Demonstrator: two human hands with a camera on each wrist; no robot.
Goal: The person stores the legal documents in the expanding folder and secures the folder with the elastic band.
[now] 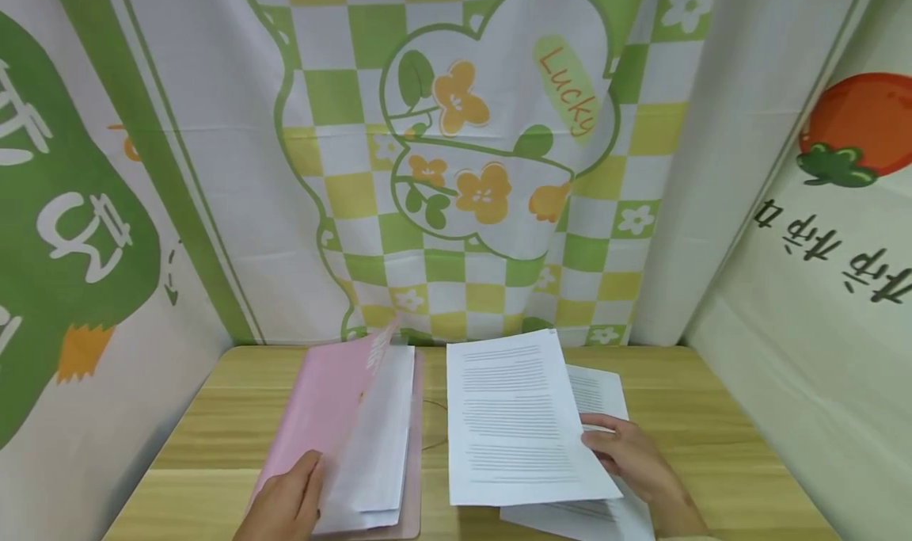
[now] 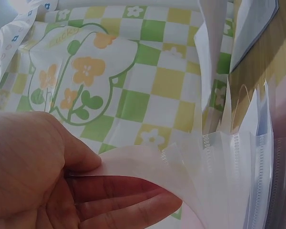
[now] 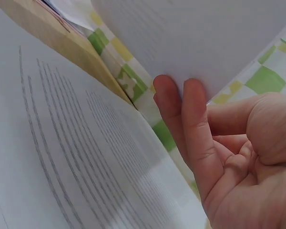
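A pink folder (image 1: 324,390) lies on the left part of the table, its front cover lifted. My left hand (image 1: 283,497) pinches that cover near its lower edge between thumb and fingers. Clear plastic sleeves (image 2: 214,171) fan out behind the cover in the left wrist view, and white papers (image 1: 388,446) show inside the folder. To the right, my right hand (image 1: 630,452) pinches the right edge of a printed sheet (image 1: 513,422), raised and tilted. Beneath it, another printed sheet (image 1: 602,390) lies on the table, partly covered. Whether the raised paper is one sheet or more, I cannot tell.
The wooden table (image 1: 701,430) ends at a hanging cloth (image 1: 442,287) with green and yellow checks at the back. Printed cloth walls stand at left (image 1: 178,367) and right (image 1: 798,327). A thin dark loop (image 1: 436,405) sits between the folder and the raised sheet.
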